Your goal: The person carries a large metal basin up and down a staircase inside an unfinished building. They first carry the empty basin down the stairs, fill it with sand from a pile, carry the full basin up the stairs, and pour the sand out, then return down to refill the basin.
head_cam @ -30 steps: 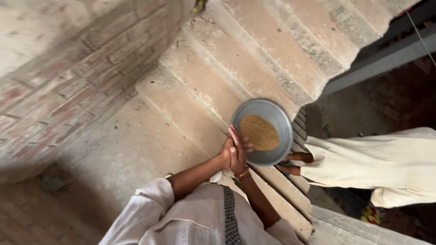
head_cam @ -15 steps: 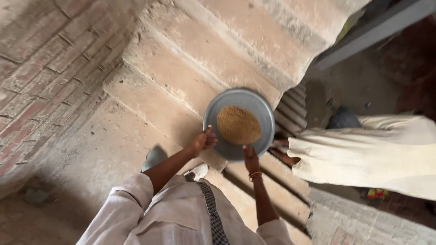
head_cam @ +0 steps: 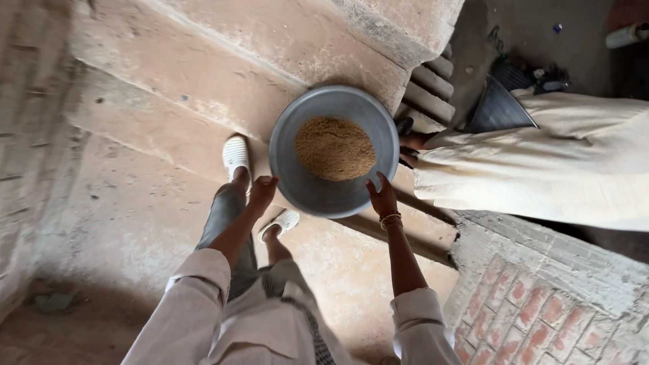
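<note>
I hold a round grey metal basin in front of me over concrete steps. A mound of brown grainy material lies in its middle. My left hand grips the basin's near left rim. My right hand, with bangles at the wrist, grips the near right rim. My two feet in white shoes stand on the steps below the basin.
Another person in cream clothing stands close on the right, feet by the basin. A dark basin lies behind them. Concrete steps rise ahead. A brick wall is at lower right, another wall at far left.
The view has tilted down and closer. My hands have spread from together at the near rim to opposite sides of the basin. My feet have come into view.
</note>
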